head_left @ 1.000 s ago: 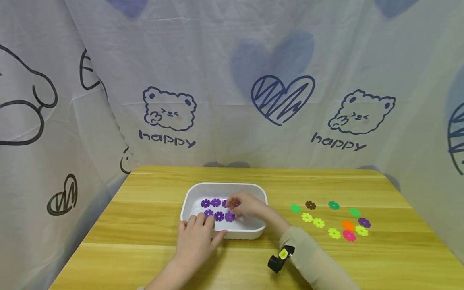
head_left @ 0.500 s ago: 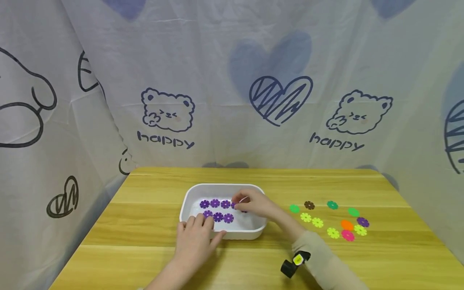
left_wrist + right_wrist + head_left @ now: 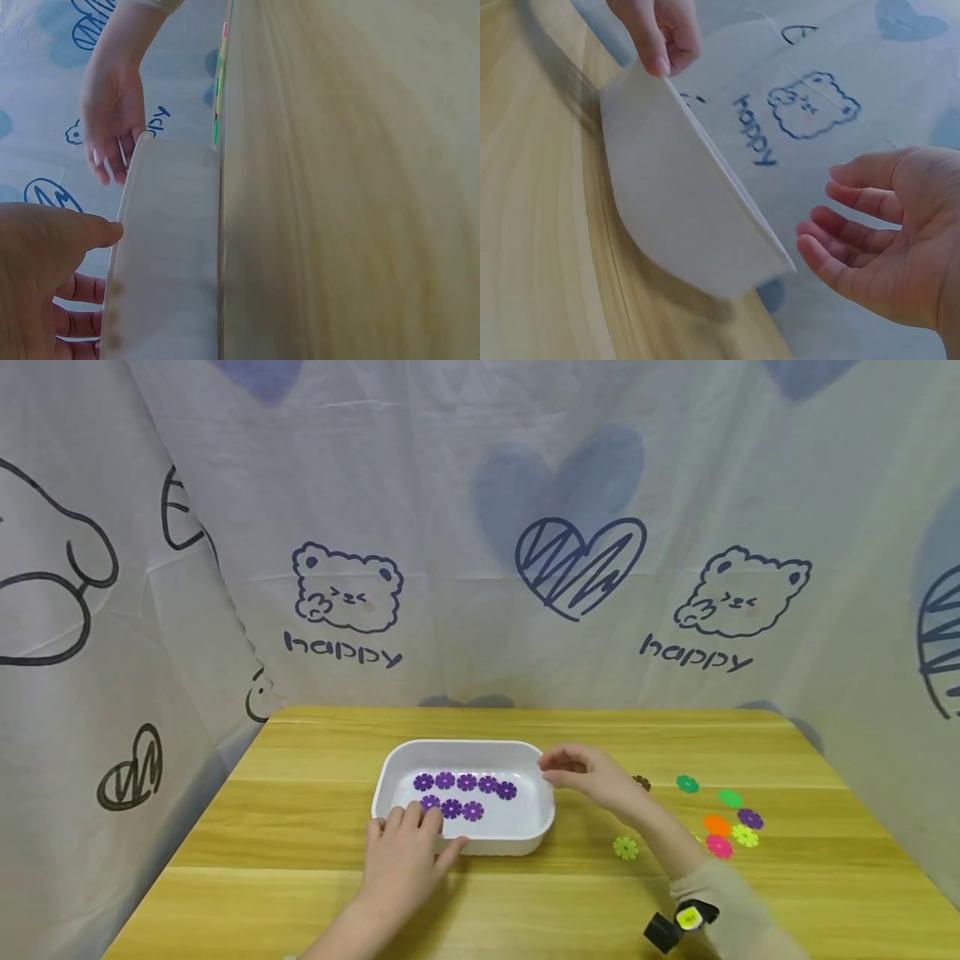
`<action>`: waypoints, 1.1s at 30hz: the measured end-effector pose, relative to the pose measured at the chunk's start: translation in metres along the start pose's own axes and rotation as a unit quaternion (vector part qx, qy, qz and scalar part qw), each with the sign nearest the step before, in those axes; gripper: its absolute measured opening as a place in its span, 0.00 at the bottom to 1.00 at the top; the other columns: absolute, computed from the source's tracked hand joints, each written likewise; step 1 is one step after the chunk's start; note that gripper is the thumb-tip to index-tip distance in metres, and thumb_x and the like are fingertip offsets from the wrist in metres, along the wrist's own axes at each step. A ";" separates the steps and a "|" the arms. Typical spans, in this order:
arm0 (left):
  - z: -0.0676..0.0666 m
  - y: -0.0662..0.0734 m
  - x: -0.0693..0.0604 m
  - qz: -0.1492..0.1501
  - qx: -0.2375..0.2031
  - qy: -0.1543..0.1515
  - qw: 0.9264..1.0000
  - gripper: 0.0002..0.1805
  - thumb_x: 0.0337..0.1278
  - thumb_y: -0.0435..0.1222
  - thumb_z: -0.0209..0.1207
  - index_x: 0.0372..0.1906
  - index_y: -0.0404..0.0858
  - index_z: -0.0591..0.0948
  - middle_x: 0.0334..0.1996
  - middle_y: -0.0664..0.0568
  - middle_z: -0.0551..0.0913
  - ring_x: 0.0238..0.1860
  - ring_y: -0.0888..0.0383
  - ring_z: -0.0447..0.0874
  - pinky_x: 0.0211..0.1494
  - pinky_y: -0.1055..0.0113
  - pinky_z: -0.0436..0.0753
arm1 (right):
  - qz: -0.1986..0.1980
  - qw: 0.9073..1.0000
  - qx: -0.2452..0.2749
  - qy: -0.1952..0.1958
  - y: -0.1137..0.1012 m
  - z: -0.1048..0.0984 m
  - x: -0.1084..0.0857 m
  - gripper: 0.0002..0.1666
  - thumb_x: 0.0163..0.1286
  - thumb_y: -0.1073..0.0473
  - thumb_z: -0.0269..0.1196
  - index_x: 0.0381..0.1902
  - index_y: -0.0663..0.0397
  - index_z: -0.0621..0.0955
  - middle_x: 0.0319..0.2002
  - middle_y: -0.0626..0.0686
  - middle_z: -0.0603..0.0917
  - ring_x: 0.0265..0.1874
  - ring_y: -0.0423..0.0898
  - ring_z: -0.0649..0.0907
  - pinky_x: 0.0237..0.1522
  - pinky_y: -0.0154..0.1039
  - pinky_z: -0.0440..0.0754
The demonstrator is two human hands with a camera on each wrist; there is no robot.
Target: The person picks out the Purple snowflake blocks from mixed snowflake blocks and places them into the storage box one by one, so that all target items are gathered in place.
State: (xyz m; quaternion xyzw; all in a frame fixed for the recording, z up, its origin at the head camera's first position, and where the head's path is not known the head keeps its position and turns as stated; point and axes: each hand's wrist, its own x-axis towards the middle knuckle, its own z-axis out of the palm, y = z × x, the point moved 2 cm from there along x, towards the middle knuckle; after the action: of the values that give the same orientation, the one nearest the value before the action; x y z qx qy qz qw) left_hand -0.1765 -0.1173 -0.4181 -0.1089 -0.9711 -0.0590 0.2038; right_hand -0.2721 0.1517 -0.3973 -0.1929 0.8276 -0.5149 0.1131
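Observation:
A white plastic tray (image 3: 517, 846) holds several purple flower-shaped discs (image 3: 467, 782) in two rows. My left hand (image 3: 405, 856) grips its front rim at the left. In the left wrist view the thumb (image 3: 109, 233) presses the outside, with the fingers over the inner side. One front-row disc is partly covered by that hand. My right hand (image 3: 592, 774) hovers at the tray's right rim, fingers loosely bent. Nothing shows between its fingers in the right wrist view, where the hand (image 3: 900, 232) is apart from the tray wall (image 3: 675, 180).
Right of the tray lie loose discs: yellow (image 3: 626, 847), teal (image 3: 687, 784), green (image 3: 730, 797), orange (image 3: 716, 825), pink (image 3: 718, 846) and purple (image 3: 750, 818). My right forearm hides some. A printed curtain (image 3: 465, 677) hangs behind the wooden table (image 3: 300, 777).
My right hand has left the back row of purple discs and moved right, out to the tray's edge. The row's right-end discs now show fully. My left hand has stayed put.

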 end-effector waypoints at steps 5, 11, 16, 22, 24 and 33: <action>0.001 0.000 0.000 -0.001 0.002 0.000 1.000 0.23 0.55 0.60 0.60 0.31 0.44 0.75 0.29 0.54 0.74 0.31 0.58 0.67 0.41 0.58 0.66 | 0.009 0.999 0.010 0.032 0.013 -0.024 -0.021 0.22 0.69 0.52 0.62 0.55 0.60 0.77 0.53 0.61 0.81 0.49 0.44 0.82 0.54 0.40 0.80; 0.002 0.000 -0.001 -0.002 0.002 -0.003 1.000 0.24 0.54 0.61 0.59 0.31 0.45 0.74 0.29 0.54 0.74 0.31 0.57 0.67 0.42 0.58 0.67 | 0.009 0.998 0.019 0.067 0.024 -0.054 -0.048 0.23 0.71 0.52 0.60 0.56 0.62 0.75 0.50 0.55 0.82 0.45 0.38 0.82 0.47 0.34 0.81; 0.002 0.000 0.000 0.002 0.005 0.002 1.000 0.24 0.54 0.61 0.60 0.30 0.45 0.74 0.28 0.55 0.73 0.31 0.58 0.67 0.41 0.58 0.67 | -0.007 0.994 0.004 0.110 0.034 -0.080 -0.071 0.22 0.72 0.54 0.58 0.56 0.66 0.74 0.44 0.39 0.82 0.42 0.33 0.82 0.47 0.31 0.80; 0.002 -0.001 0.000 0.000 0.001 -0.006 1.000 0.24 0.55 0.61 0.59 0.31 0.45 0.74 0.29 0.54 0.74 0.31 0.57 0.67 0.42 0.58 0.66 | 0.000 0.987 -0.027 0.156 0.050 -0.109 -0.097 0.19 0.74 0.55 0.56 0.55 0.63 0.75 0.42 0.30 0.82 0.41 0.31 0.82 0.45 0.26 0.78; 0.001 -0.001 0.000 0.001 0.001 -0.007 1.000 0.23 0.55 0.61 0.59 0.31 0.44 0.74 0.29 0.54 0.74 0.31 0.57 0.67 0.42 0.58 0.67 | 0.009 0.985 -0.032 0.168 0.055 -0.117 -0.105 0.17 0.74 0.55 0.56 0.55 0.60 0.75 0.42 0.30 0.81 0.41 0.31 0.82 0.44 0.26 0.78; 0.001 0.000 0.000 0.001 0.001 -0.009 1.000 0.23 0.55 0.60 0.59 0.32 0.44 0.75 0.29 0.54 0.74 0.31 0.57 0.67 0.42 0.58 0.67 | 0.045 0.978 -0.010 0.205 0.084 -0.144 -0.135 0.10 0.74 0.56 0.56 0.51 0.43 0.77 0.40 0.31 0.81 0.39 0.27 0.82 0.42 0.25 0.80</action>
State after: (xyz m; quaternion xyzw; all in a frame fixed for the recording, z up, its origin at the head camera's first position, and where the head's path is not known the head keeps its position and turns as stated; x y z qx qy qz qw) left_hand -0.1771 -0.1175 -0.4188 -0.1102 -0.9729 -0.0566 0.1950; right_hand -0.2232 0.3597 -0.4102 -0.0473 0.8463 -0.5293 -0.0380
